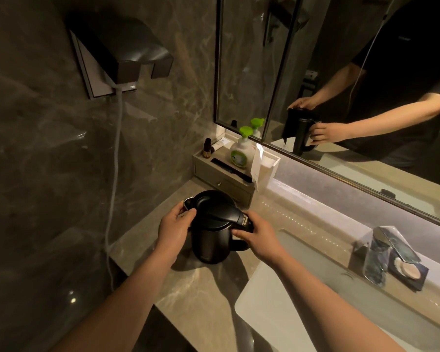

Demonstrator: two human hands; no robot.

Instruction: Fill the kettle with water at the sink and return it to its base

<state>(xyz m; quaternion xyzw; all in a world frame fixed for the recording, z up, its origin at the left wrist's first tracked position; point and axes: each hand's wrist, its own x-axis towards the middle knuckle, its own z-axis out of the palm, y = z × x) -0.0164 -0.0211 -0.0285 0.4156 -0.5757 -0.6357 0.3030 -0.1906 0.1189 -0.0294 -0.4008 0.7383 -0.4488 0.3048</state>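
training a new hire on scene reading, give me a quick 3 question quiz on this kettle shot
1. True or false: the kettle is under the faucet.
2. Which hand grips the kettle's handle? A) left hand B) right hand C) neither
3. Fill in: the soap bottle has a ____ pump top.

Key
1. False. The kettle is over the countertop, left of the sink.
2. B. The right hand holds the handle; the left hand rests at the lid, fingers by the spout.
3. Green.
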